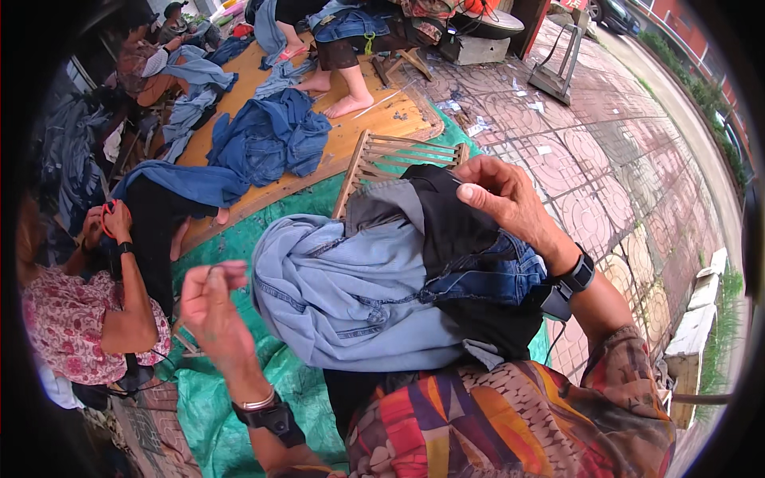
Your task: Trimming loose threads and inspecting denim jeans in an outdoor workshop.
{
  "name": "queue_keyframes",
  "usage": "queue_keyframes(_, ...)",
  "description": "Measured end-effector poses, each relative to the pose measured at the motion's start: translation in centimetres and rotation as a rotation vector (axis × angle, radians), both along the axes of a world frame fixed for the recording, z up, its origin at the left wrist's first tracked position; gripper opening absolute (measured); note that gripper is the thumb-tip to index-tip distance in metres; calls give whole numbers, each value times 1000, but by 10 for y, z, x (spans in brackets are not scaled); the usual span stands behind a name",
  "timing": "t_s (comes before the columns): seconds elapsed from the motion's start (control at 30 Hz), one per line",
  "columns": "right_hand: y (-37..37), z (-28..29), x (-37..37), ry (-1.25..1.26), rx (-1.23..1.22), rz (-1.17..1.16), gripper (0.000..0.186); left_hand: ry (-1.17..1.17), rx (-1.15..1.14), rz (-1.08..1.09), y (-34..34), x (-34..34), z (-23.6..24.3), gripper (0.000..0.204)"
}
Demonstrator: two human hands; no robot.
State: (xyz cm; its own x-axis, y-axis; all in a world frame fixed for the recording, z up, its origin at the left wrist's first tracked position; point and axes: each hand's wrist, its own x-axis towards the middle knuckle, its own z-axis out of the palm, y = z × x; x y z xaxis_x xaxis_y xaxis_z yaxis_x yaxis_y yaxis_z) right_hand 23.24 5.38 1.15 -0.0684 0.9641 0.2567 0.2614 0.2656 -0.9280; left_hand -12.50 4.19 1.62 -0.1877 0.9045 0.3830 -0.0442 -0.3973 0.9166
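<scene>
Across my lap lies a light blue denim garment (343, 279), bunched and folded. Its grey waistband (390, 203) and black lining cloth (454, 211) are turned up at the far side. My right hand (510, 199) is above the black cloth, thumb and forefinger pinched together. A small dark thing shows at the fingertips, too small to name. Off the garment's left side is my left hand (215, 307), raised and slightly blurred, its fingers drawn together. What they hold, if anything, cannot be made out. Darker blue denim (486, 275) lies under my right wrist.
A slatted wooden stool (398, 151) stands just ahead on a green tarp (263, 219). Blue denim (271, 135) is heaped on a wooden board (239, 88). At left, a person (96, 319) holds red-handled scissors (107, 217). Others sit beyond; paving (590, 175) stretches right.
</scene>
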Motion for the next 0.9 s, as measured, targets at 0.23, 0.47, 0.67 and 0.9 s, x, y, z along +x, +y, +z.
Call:
queue_keyframes(0.23,10,7,-10,-206,-19,-14,31,1384,-858,511,-118,-225,-138,30)
queue_keyframes(0.47,6,12,-39,-315,266,97,18,843,-518,578,-129,-154,-116,21)
queue_keyframes(0.67,3,14,-42,-292,195,50,15,802,55,61,-47,34,-5,27)
queue_keyframes(0.9,-18,10,-19,-254,116,-46,12,1062,436,-189,24,131,-27,22)
